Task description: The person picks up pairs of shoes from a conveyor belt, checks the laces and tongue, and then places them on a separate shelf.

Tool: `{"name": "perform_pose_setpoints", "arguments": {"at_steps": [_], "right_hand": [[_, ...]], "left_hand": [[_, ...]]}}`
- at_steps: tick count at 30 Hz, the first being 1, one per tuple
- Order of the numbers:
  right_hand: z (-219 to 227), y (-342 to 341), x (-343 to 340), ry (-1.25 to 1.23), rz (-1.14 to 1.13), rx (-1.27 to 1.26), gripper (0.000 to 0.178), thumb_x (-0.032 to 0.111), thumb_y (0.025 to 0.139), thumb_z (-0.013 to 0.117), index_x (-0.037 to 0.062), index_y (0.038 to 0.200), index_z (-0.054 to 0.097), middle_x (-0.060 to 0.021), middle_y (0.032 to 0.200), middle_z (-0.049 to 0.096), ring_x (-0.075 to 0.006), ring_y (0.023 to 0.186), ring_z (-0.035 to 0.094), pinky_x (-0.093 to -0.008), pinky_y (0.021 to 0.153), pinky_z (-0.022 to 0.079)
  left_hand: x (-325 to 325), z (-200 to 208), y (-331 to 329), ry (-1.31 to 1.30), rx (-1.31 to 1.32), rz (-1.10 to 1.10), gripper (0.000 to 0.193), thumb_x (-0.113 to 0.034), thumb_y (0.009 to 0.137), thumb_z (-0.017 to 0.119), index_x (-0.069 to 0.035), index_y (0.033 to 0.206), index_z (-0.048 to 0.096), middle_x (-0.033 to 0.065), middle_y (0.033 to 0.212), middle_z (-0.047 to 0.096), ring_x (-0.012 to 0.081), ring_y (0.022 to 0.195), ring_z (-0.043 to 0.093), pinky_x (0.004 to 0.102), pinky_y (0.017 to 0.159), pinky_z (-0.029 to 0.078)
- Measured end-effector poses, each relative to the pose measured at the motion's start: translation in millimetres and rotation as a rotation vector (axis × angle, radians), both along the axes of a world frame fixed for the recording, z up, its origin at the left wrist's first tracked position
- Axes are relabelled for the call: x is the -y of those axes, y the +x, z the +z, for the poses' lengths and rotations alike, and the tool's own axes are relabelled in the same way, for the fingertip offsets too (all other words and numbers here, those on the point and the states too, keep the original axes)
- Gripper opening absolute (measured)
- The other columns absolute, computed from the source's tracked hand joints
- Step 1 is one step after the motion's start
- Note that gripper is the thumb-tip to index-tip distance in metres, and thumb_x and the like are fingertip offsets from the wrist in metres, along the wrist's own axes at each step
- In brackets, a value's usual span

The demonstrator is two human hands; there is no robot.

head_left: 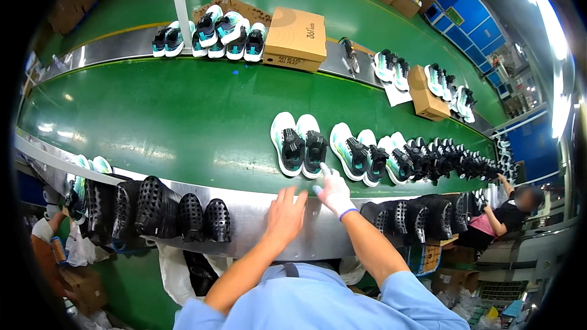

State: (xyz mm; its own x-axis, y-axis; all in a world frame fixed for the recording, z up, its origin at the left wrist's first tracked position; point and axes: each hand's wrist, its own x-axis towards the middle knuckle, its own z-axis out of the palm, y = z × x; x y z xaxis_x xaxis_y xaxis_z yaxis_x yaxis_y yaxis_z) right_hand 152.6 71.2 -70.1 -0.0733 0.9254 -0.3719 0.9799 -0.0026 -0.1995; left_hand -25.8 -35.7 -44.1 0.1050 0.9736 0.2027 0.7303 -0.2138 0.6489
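Observation:
My bare left hand (286,215) is open over the metal ledge, its fingers stretched forward and holding nothing. Beside it, my right hand (334,192) wears a white glove with a blue cuff. Its thumb and fingers are apart, and the fingertips reach the near end of a sneaker (314,146); whether they touch it I cannot tell. That sneaker, white with black and teal, stands beside a matching sneaker (287,145) on the green conveyor belt. Another pair, with a left sneaker (350,151) and a right sneaker (374,157), stands just right of them.
Several black perforated shoe lasts (156,208) line the metal ledge (247,212) on the left, with more lasts (418,220) on the right. More shoes trail along the green belt (153,116). A cardboard box (298,33) sits on the far ledge. A person (498,220) works at the right.

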Motion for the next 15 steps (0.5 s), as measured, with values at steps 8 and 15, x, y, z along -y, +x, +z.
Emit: {"name": "perform_pose_setpoints", "arguments": {"at_steps": [8, 15], "right_hand": [[-16, -1, -55, 0.092, 0.155, -0.078, 0.022, 0.022, 0.089, 0.069, 0.0091, 0.107, 0.071, -0.0227, 0.115, 0.064, -0.0404, 0.112, 0.067, -0.0529, 0.092, 0.057], [37, 41, 54, -0.036, 0.234, -0.133, 0.025, 0.023, 0.084, 0.073, 0.0066, 0.104, 0.073, -0.0203, 0.112, 0.067, -0.0375, 0.107, 0.069, -0.049, 0.09, 0.058]], "left_hand": [[-147, -94, 28, -0.255, -0.376, 0.042, 0.031, -0.008, 0.086, 0.068, -0.009, 0.117, 0.063, 0.0163, 0.115, 0.065, 0.036, 0.11, 0.062, 0.052, 0.086, 0.056], [-6, -33, 16, -0.176, -0.239, -0.123, 0.019, -0.001, 0.081, 0.065, -0.007, 0.099, 0.065, 0.0176, 0.098, 0.065, 0.0387, 0.098, 0.063, 0.0497, 0.083, 0.054]]}}
